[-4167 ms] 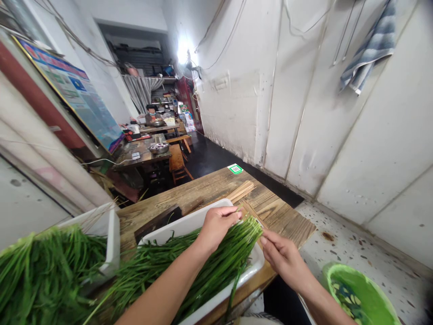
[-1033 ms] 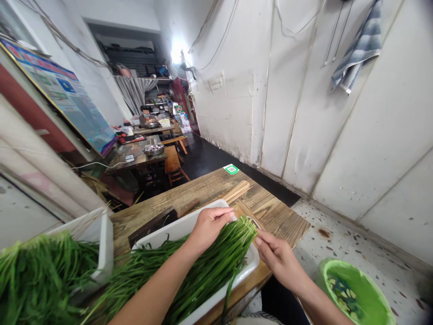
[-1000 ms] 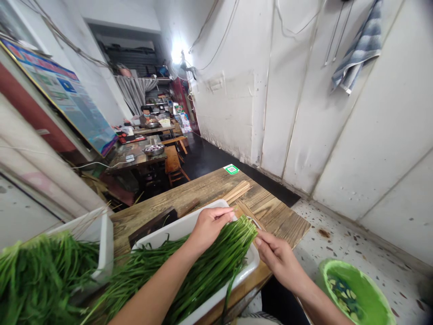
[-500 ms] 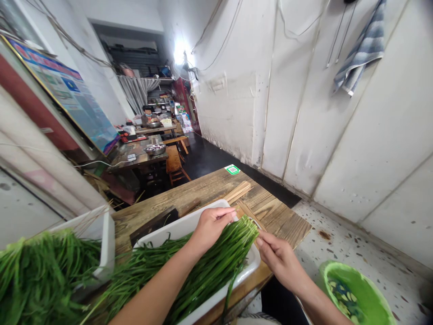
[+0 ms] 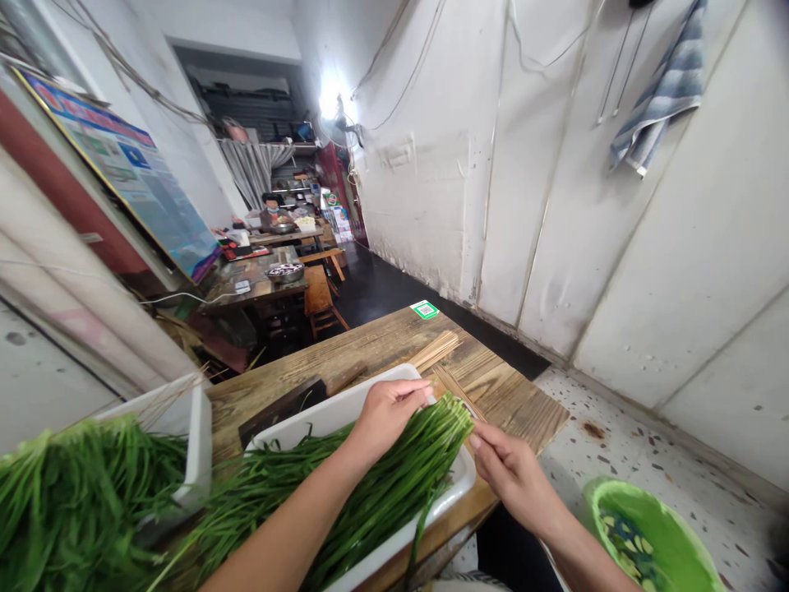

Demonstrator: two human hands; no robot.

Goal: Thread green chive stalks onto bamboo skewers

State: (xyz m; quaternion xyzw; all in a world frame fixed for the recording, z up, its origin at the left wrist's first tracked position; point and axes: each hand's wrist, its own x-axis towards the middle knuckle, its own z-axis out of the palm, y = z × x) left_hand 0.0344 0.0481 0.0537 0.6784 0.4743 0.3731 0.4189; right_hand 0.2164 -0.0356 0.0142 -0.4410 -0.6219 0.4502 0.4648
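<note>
A thick bunch of garlic chives (image 5: pixel 394 460) lies in a white plastic tray (image 5: pixel 453 493), pale cut ends toward the right. My left hand (image 5: pixel 391 411) is above the tray's far edge, thumb and fingertips pinched together beside the cut ends; what they hold is too small to make out. At the near side of those ends is my right hand (image 5: pixel 505 464), its thumb and index finger pressed together. Anything between them is hidden. Thin bamboo skewers (image 5: pixel 456 386) lie on the wooden table (image 5: pixel 511 395) just beyond my hands.
More chives (image 5: pixel 80 493) fill a second white tray (image 5: pixel 198 444) at left. A cleaver (image 5: pixel 283 411) lies behind the near tray, with more skewers (image 5: pixel 436 349) farther back. A green bucket (image 5: pixel 666 526) stands on the floor at right. A person (image 5: pixel 271 214) sits at a far table.
Both hands keep nearly the same pose at the chive ends. The whole view has shifted very slightly.
</note>
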